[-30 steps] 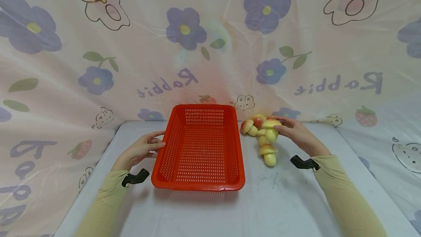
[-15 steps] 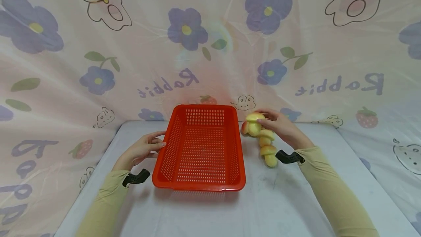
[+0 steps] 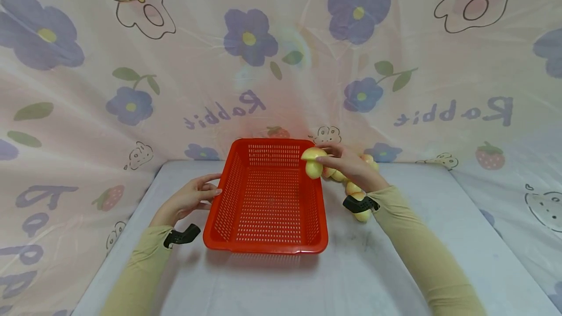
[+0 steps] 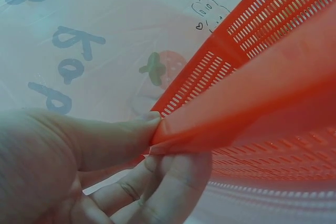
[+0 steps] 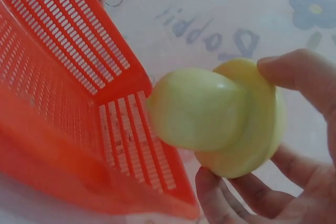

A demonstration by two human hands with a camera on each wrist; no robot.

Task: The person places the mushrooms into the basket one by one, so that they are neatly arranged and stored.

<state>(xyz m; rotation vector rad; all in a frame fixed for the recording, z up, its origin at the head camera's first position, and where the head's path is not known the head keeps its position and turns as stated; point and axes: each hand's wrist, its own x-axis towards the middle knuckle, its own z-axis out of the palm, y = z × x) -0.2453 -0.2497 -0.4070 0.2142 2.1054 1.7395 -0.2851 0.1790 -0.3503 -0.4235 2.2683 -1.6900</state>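
My right hand [image 3: 349, 162] pinches a yellow toy mushroom [image 3: 313, 162] by its cap, thumb on one side and fingers on the other. In the head view the mushroom overlaps the far right rim of the red plastic basket [image 3: 268, 248]. The right wrist view shows its rounded stem [image 5: 194, 111] pointing toward the basket. My left hand [image 3: 189, 199] pinches the basket's left rim; in the left wrist view the thumb [image 4: 115, 137] lies above the rim and the curled fingers below. No mushroom lies inside the basket.
More toy mushrooms lie right of the basket: one near the front [image 3: 362, 215], partly hidden by the right wrist, and others farther back [image 3: 370, 161]. A patterned cloth [image 3: 281, 62] hangs behind the white table [image 3: 246, 286].
My right hand has carried the mushroom left, from over the other mushrooms to the basket's right rim. The left hand and the basket have stayed in place.
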